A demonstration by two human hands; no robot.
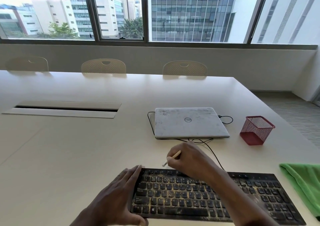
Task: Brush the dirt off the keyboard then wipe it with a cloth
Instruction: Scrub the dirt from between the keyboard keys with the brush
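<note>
A black keyboard [216,196] lies on the white table [69,148] in front of me, its keys dusted with yellowish dirt. My left hand [117,193] lies flat against the keyboard's left end, fingers straight along the edge and thumb by the near corner. My right hand [188,160] hovers over the keyboard's far edge and pinches a thin brush [173,157] with a pale wooden handle. The brush's tip points down and left, just beyond the top row. A green cloth [304,182] lies at the right, beside the keyboard's right end.
A shut silver laptop [190,122] sits beyond the keyboard, with black cables [213,153] running from it toward the keyboard. A red mesh pen holder [256,130] stands to the laptop's right. A cable slot [65,109] is set into the table at the left. Chairs line the far edge.
</note>
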